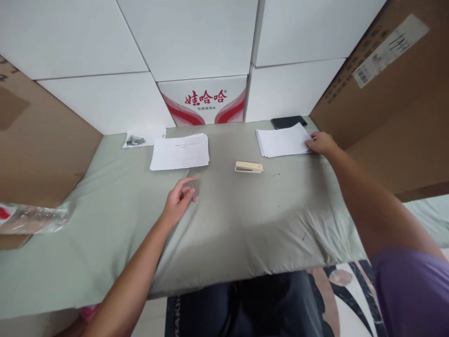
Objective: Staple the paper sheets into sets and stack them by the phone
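Where cloth wrinkles, right hand (321,142) on flat paper stack (282,140)

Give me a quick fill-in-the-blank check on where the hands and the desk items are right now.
1. The right hand touches the ____ stack of paper.
2. The stapler lies ____ the two stacks of paper.
3. The left hand rests on the green ____.
4. The black phone lies just ____ the right stack.

Missing words: right; between; cloth; behind
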Tool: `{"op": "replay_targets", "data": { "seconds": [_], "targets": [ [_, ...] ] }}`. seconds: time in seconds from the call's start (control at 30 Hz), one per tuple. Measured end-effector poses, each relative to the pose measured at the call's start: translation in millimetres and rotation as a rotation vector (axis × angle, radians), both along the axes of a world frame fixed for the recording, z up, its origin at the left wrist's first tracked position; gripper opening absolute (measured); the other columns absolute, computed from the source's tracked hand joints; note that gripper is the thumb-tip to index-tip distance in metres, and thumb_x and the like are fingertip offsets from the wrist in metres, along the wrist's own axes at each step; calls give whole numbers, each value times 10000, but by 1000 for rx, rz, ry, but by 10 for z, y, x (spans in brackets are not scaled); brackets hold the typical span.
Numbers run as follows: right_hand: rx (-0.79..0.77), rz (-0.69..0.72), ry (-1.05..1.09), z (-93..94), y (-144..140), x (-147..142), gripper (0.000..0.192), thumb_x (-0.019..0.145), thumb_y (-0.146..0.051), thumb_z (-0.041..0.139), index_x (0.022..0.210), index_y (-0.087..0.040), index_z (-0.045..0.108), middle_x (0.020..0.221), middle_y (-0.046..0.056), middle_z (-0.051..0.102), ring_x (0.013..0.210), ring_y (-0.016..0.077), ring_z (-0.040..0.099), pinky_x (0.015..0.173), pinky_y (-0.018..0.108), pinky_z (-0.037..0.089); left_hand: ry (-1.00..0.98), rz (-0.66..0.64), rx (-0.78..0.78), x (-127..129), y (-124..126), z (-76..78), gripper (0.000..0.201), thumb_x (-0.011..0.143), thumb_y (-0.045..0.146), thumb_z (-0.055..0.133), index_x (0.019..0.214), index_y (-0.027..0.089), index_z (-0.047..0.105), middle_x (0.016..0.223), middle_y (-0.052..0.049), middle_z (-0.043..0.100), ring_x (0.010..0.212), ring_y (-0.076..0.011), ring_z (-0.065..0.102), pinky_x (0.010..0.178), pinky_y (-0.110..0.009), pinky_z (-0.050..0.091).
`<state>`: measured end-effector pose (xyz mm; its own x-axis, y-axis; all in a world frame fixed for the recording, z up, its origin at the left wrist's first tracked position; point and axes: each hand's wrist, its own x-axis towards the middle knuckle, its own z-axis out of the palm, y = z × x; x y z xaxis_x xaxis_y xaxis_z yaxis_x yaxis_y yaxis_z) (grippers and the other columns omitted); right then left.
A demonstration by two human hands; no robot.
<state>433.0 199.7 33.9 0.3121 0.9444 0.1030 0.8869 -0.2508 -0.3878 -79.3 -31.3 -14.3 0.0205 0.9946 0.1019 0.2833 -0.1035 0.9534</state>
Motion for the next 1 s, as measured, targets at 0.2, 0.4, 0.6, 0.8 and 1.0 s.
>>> {"op": "replay_targets", "data": {
  "seconds": [0.2, 0.4, 0.6, 0.8, 1.0],
  "targets": [
    [-261, -100, -234, 52, -142, -170, 567, 917, -395, 675, 1390, -93, 589, 1363, 318, 536, 1145, 281, 558, 819, 405, 350, 65, -8, 53, 8, 7, 11, 374, 952, 435, 592, 1248, 207, 590, 613, 48, 557, 515, -104, 437, 510, -229, 327],
    [-311, -95, -245, -7, -248, -374, 533, 1056, -340, 391, 1484, -29, 457, 1427, 337, 451, 1259, 343, 512, 883, 417, 343, 104, -31, 97, 36, 9, 53, 330, 954, 390, 582, 1226, 204, 583, 591, 63, 524, 520, -106, 444, 518, -228, 333],
    [-298, -125, -247, -119, -223, -403, 481, 1038, -257, 424, 1473, -52, 444, 1419, 339, 424, 1260, 341, 526, 939, 448, 363, 123, -54, 90, 70, 5, 88, 288, 944, 355, 580, 1185, 200, 602, 580, 73, 482, 507, -103, 416, 517, -232, 315],
    [96, -241, -65, -125, -310, -484, 445, 1060, -361, 387, 1367, -82, 547, 1405, 322, 439, 1176, 334, 580, 950, 500, 393, 213, 60, 144, 46, 18, 110, 216, 947, 373, 559, 1014, 207, 680, 568, 62, 436, 514, -116, 415, 531, -245, 334],
    [461, 48, 266, 3, -695, -1316, 365, 1061, -324, 279, 1175, -165, 588, 1143, 153, 612, 1116, 261, 565, 1024, 436, 398, 785, 57, 305, -200, 591, 265, 303, 941, 368, 558, 1136, 195, 714, 1070, -107, 725, 1055, -261, 645, 942, -384, 487]
  ]
}}
